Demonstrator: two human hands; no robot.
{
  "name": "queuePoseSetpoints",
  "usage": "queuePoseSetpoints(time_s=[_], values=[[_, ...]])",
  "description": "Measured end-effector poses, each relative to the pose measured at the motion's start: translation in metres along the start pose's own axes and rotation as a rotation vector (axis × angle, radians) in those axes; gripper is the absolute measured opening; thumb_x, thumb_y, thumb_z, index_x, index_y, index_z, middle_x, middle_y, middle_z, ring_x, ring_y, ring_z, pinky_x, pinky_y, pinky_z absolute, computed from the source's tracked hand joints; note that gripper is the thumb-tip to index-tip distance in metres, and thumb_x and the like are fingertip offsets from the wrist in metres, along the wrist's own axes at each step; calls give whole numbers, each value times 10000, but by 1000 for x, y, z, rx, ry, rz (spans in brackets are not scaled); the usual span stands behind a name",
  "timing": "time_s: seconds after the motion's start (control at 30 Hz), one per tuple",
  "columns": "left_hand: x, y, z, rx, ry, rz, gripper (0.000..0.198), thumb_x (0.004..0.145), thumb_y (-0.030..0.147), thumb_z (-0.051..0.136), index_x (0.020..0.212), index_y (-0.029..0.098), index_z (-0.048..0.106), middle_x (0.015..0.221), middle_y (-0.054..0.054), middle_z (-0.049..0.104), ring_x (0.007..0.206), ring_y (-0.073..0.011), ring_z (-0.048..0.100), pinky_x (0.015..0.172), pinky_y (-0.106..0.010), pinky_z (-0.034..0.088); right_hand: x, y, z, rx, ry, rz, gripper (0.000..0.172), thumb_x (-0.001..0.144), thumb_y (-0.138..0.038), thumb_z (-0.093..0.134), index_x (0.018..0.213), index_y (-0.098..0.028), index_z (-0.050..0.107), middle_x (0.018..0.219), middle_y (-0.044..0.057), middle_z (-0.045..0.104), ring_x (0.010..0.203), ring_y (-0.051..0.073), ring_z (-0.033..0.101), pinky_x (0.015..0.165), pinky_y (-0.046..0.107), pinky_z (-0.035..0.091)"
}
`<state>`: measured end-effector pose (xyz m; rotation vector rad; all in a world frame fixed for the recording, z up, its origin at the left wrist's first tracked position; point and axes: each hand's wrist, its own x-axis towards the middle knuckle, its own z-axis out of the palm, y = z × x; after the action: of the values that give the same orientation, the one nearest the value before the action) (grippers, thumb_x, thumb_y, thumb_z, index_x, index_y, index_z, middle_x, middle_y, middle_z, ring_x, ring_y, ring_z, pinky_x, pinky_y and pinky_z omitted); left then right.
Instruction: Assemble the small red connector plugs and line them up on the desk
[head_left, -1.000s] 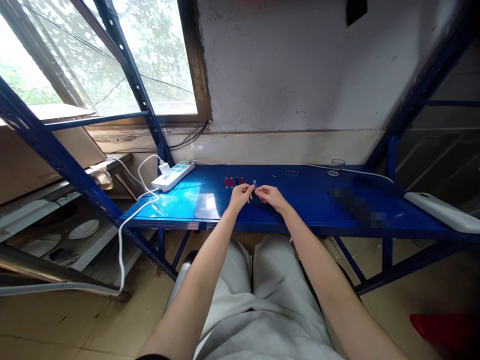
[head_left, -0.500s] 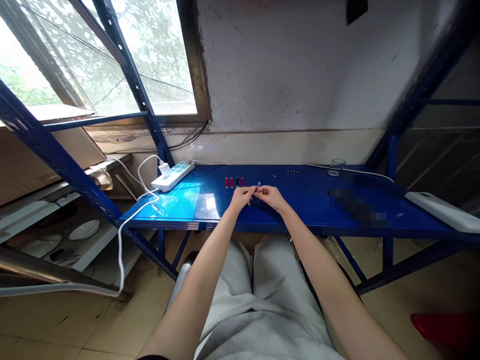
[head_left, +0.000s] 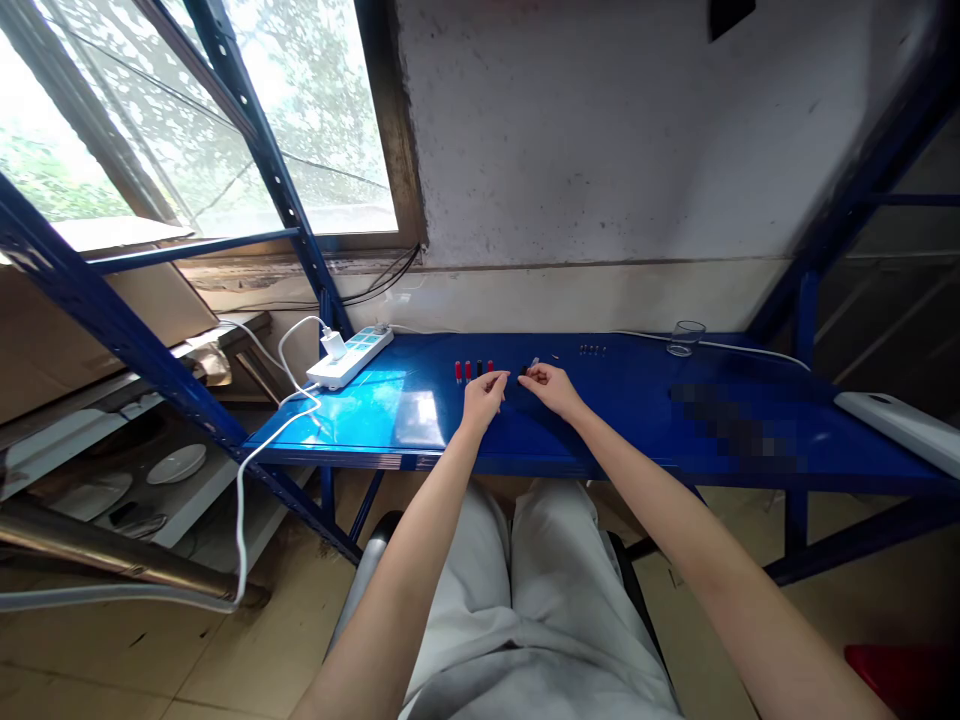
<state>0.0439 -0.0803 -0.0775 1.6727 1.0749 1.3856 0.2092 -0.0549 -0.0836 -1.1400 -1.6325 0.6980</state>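
Over the blue table [head_left: 600,430], my right hand [head_left: 553,388] is closed in a pinch on a small black cylinder [head_left: 524,370]; a pale, clear-looking piece [head_left: 535,362] shows right by its fingertips. My left hand [head_left: 484,400] is a short gap to the left, thumb and finger pressed together. Whether anything tiny is between them cannot be made out. Just beyond the left hand stands a short row of small red cylinders [head_left: 468,370] with pale ends and one black cylinder [head_left: 480,367].
Several tiny metal pieces [head_left: 592,350] lie in a line near the back, left of a clear glass [head_left: 685,338]. A white power strip [head_left: 351,358] with a plugged-in cable sits at the left. A white object [head_left: 896,425] lies at the right end. Blue posts frame the table.
My hands have come apart from each other: they met at the fingertips before, and now a gap lies between them. The black cylinder is now visible at my right fingertips.
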Motion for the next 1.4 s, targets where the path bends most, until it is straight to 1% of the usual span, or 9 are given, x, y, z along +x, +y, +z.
queuePoseSetpoints(time_s=[0.07, 0.13, 0.3, 0.5, 0.73, 0.87, 1.03, 1.23, 1.4], values=[[-1, 2, 0, 48, 9, 0, 388, 814, 438, 477, 940, 136, 686, 561, -13, 554, 417, -75, 462, 419, -197, 371, 16, 7, -13, -94, 65, 16, 323, 665, -486, 608, 688, -172, 539, 651, 27, 576, 609, 141, 525, 608, 275, 413], [-2, 3, 0, 114, -26, 21, 364, 818, 417, 472, 900, 142, 696, 577, -27, 579, 455, -89, 494, 442, -199, 382, 32, 15, -29, -203, 115, 68, 288, 669, -451, 599, 688, -168, 552, 643, 31, 580, 601, 146, 530, 600, 277, 411], [-3, 4, 1, 250, -113, 88, 343, 834, 377, 446, 858, 147, 700, 623, -46, 622, 554, -122, 556, 511, -214, 411, 59, 33, -54, -403, 162, 199, 220, 697, -369, 589, 725, -151, 594, 684, 54, 606, 615, 154, 543, 572, 266, 406], [-3, 3, 2, 318, -160, 109, 346, 848, 374, 428, 855, 150, 690, 678, -54, 648, 594, -133, 570, 520, -221, 402, 71, 51, -52, -496, 170, 210, 154, 706, -302, 596, 714, -149, 610, 689, 53, 616, 630, 150, 547, 581, 255, 408], [-5, 3, 3, 373, -192, 141, 341, 844, 400, 438, 794, 167, 682, 652, -47, 635, 535, -127, 523, 460, -232, 325, 79, 69, -51, -556, 147, 224, 159, 719, -300, 596, 768, -153, 632, 726, 56, 633, 647, 150, 561, 614, 257, 422], [-5, 4, 3, 333, -183, 151, 345, 834, 420, 447, 766, 178, 684, 613, -48, 618, 498, -128, 497, 445, -241, 296, 82, 71, -52, -589, 106, 235, 167, 719, -300, 604, 783, -149, 637, 740, 62, 635, 633, 150, 557, 604, 261, 421], [-5, 3, 3, 330, -186, 149, 348, 838, 411, 438, 780, 175, 688, 645, -55, 637, 507, -130, 505, 451, -237, 308, 85, 70, -54, -640, 70, 223, 153, 721, -292, 615, 774, -149, 632, 705, 54, 622, 625, 150, 552, 606, 262, 422], [-5, 1, 2, 345, -196, 148, 341, 843, 396, 437, 813, 173, 694, 646, -51, 637, 518, -129, 513, 470, -235, 329, 90, 70, -62, -663, -57, 318, 40, 731, -155, 598, 762, -130, 598, 776, 99, 633, 670, 164, 570, 626, 265, 427], [-4, 1, 3, 339, -202, 144, 338, 842, 389, 436, 819, 170, 693, 667, -53, 644, 532, -129, 518, 482, -233, 336, 93, 73, -63, -680, -87, 367, 48, 727, -99, 576, 761, -131, 586, 843, 118, 648, 730, 172, 597, 639, 249, 436]])
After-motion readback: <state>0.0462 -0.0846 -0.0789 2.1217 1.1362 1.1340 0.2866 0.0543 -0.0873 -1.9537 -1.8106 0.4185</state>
